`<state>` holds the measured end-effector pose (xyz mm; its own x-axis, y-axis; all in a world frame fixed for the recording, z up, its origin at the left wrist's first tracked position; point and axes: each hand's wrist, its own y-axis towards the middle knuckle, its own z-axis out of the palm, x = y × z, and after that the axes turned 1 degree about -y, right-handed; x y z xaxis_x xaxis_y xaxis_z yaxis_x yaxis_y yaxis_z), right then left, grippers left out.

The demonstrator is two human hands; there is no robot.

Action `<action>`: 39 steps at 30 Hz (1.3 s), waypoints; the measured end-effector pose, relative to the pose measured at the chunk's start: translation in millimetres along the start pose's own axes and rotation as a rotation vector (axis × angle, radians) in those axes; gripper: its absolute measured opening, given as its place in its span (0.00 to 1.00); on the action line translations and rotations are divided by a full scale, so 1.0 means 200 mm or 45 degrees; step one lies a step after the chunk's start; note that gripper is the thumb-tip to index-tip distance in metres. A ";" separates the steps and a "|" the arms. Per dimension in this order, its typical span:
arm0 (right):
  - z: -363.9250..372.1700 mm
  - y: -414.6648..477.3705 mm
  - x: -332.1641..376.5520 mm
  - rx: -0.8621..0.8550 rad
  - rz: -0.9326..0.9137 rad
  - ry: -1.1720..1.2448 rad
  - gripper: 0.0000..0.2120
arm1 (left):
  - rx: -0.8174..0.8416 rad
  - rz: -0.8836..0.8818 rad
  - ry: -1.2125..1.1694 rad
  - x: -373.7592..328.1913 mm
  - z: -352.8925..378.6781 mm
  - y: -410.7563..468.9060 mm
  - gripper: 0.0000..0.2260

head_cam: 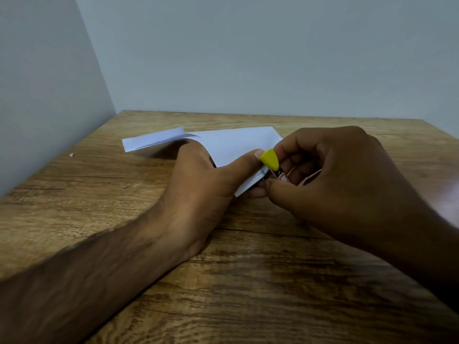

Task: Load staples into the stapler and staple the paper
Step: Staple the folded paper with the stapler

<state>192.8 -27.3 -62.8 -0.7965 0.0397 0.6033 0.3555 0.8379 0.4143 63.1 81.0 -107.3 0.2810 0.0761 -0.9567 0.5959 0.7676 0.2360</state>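
Observation:
White paper [231,145] lies on the wooden table [223,281], with its near corner lifted. My left hand [206,184] pinches that corner between thumb and fingers. My right hand [345,184] is closed around a small stapler [269,158], of which only the yellow tip and a bit of a red-and-white label show. The stapler's mouth sits at the held paper corner, right beside my left thumb. A short dark mark shows on the paper at that corner. The far left edge of the paper curls up. No loose staples are visible.
A pale wall runs along the table's left side and another along its back edge. A tiny pale speck [72,155] lies on the table near the left wall.

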 end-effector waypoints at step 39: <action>-0.07 0.02 0.02 0.189 0.000 0.094 0.08 | 0.027 0.238 0.329 -0.01 0.05 -0.05 0.18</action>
<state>198.3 -30.8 -50.3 -0.7565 0.0043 0.6539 0.2751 0.9093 0.3122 64.5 67.5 -105.6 0.1884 0.3760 -0.9073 0.5683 0.7118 0.4129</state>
